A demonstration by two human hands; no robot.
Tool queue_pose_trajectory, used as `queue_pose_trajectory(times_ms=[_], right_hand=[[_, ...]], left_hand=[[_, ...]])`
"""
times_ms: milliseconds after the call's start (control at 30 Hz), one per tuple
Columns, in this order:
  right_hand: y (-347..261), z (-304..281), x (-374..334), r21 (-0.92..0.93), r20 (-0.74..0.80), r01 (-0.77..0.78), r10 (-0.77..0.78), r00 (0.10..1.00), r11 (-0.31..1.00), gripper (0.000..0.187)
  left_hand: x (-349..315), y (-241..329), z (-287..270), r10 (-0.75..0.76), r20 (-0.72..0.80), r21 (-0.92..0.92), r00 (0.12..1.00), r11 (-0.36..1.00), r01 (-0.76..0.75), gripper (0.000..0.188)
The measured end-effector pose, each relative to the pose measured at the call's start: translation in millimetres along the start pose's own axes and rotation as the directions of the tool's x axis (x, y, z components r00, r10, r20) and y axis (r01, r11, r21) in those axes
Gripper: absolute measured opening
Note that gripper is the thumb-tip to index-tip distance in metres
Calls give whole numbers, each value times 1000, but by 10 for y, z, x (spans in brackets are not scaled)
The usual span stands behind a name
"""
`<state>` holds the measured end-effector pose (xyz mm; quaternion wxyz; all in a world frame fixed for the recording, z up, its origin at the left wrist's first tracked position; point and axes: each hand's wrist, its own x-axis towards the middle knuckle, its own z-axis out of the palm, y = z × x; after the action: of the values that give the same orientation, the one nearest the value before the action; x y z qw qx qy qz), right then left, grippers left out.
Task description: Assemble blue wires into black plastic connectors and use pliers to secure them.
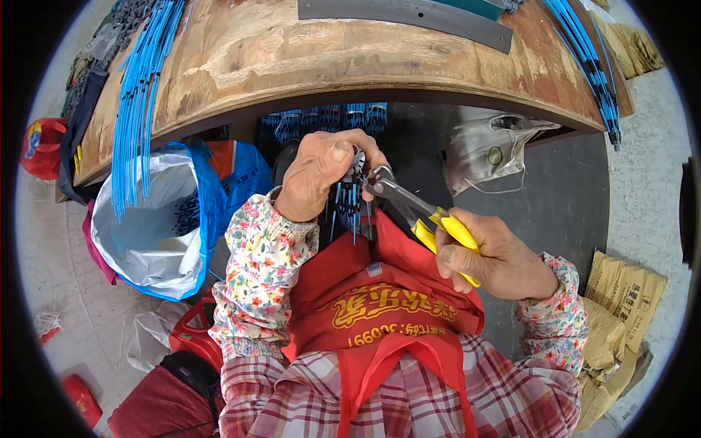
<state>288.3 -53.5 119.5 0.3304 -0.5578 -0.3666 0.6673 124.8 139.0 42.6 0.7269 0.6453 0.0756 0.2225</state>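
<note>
My left hand [325, 171] is closed around a bundle of thin blue-and-black wires [349, 204] whose ends hang below the fingers. A pale, shiny piece shows at the bundle's upper side, its kind hard to make out. My right hand [496, 255] grips a pair of pliers [456, 232] by the yellow handles. The metal jaws reach up to the fingers of my left hand, beside the bundle; whether they bite on anything is unclear. Both hands are above the red apron [380, 299] on my lap, just before the table edge.
A worn wooden table [350, 58] bears a grey metal strip [409, 20] and long blue wires [142, 95] overhanging at left, more wires [590, 62] at right. More bundles [321, 117] lie below its edge. A blue bag [212, 197] stands left; brown sacks [628, 292] lie right.
</note>
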Motion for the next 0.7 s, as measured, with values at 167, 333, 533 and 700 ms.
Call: queue_pose_trajectory(times_ms=[167,333,533,700], right_hand=[[-48,-21,14,-26,3,-31,31,1000,999,25],[-178,3,-5,-109,-17,-63,61,998,992,24],[-135,43,15,-101,-71,-42,35,997,994,23],[-64,12,33,-59,-35,-27,25,999,998,21]], left_hand=[[0,-1,1,-2,36,-19,999,1000,2,67],[8,-3,61,-7,13,32,1000,999,6,65],[25,-5,69,-35,-23,44,999,998,36,65],[48,-43,-18,-10,-11,-58,1000,998,9,68]])
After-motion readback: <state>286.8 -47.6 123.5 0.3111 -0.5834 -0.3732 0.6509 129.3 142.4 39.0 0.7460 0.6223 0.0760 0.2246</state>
